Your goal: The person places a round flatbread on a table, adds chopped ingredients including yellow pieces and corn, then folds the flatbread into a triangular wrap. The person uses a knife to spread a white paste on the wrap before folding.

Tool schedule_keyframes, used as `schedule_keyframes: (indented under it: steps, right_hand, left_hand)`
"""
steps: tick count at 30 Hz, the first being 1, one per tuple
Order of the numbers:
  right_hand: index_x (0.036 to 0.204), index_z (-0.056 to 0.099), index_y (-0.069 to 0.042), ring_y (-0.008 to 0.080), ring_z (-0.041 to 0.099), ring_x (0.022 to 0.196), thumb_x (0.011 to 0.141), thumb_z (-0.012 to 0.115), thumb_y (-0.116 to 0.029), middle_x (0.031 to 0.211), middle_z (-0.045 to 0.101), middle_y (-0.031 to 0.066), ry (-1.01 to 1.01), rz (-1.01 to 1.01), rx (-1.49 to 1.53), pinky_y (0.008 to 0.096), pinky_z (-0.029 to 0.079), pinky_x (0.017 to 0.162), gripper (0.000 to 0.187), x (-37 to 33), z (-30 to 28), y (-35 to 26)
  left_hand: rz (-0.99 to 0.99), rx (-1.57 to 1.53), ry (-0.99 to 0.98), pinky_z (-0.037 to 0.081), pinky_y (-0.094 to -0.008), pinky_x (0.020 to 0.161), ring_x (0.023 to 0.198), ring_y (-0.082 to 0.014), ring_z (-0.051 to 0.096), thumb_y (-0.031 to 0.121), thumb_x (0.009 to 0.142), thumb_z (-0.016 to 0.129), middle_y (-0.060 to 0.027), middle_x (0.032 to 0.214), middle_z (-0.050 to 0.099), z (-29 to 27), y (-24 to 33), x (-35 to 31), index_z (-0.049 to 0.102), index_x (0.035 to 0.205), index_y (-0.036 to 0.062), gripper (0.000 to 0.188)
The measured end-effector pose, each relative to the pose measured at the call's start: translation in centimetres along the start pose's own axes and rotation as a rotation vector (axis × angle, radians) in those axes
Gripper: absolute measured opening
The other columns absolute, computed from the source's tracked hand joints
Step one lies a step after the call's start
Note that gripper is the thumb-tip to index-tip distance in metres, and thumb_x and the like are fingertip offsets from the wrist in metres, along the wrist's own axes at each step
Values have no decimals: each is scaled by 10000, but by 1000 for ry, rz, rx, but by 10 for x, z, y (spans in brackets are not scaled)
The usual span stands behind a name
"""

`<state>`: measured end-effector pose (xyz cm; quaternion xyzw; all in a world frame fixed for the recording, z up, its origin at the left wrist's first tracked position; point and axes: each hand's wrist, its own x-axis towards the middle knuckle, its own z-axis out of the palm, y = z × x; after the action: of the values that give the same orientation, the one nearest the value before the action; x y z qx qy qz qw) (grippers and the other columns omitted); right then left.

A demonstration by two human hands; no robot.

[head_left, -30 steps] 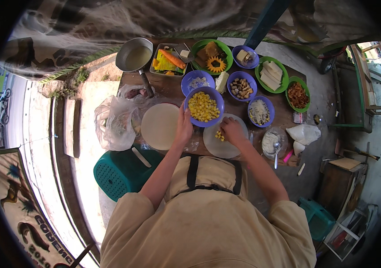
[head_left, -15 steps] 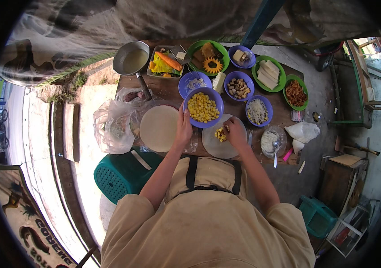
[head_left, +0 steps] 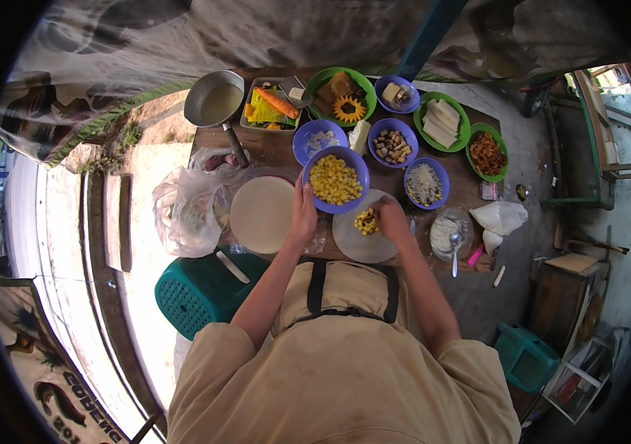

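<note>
My left hand [head_left: 303, 209] grips the side of a purple bowl [head_left: 353, 206] full of yellow corn kernels [head_left: 335, 180], held up above the table. My right hand [head_left: 391, 220] is over a thin round pale wrapper [head_left: 360, 248]. Its fingers are bent together at the right edge of a small pile of corn [head_left: 365, 221] with darker bits on that wrapper; the fingertips are partly hidden. To the left lies another large pale round sheet [head_left: 262, 214]. A purple bowl of white shreds [head_left: 426, 185] stands just beyond my right hand.
At the back stand a saucepan [head_left: 214, 101], a tray with a carrot [head_left: 277, 101], a purple bowl of browned cubes [head_left: 392, 146] and green plates, one with white slabs [head_left: 442, 123]. A bowl of white paste with a spoon [head_left: 451, 235] sits right; a plastic bag [head_left: 186, 211] lies left.
The right hand stays over the wrapper, its fingers shifted slightly at the corn pile, of which a little more shows. The left hand still holds the corn bowl. The view has moved slightly.
</note>
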<state>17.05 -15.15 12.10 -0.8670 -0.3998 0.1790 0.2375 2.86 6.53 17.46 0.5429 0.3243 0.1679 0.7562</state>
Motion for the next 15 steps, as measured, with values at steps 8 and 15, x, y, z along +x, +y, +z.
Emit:
schedule_keyframes:
  steps: [8, 15]
  right_hand:
    - [1088, 776, -57, 367, 656, 1095, 867, 649, 18, 1131, 686, 154, -50, -64, 62, 472, 557, 934, 265, 0, 10, -5]
    - [1047, 768, -44, 370, 676, 1013, 862, 680, -24, 1071, 688, 150, 94, -28, 277, 466, 564, 879, 206, 2, -1, -10]
  left_hand:
    - [7, 57, -11, 501, -353, 1067, 1351, -207, 514, 391, 1175, 326, -130, 1543, 462, 0, 6, -2, 277, 1646, 82, 565]
    - [23, 9, -23, 460, -377, 1126, 1388, -223, 489, 382, 1176, 331, -137, 1555, 451, -2, 4, -3, 269, 1642, 70, 565]
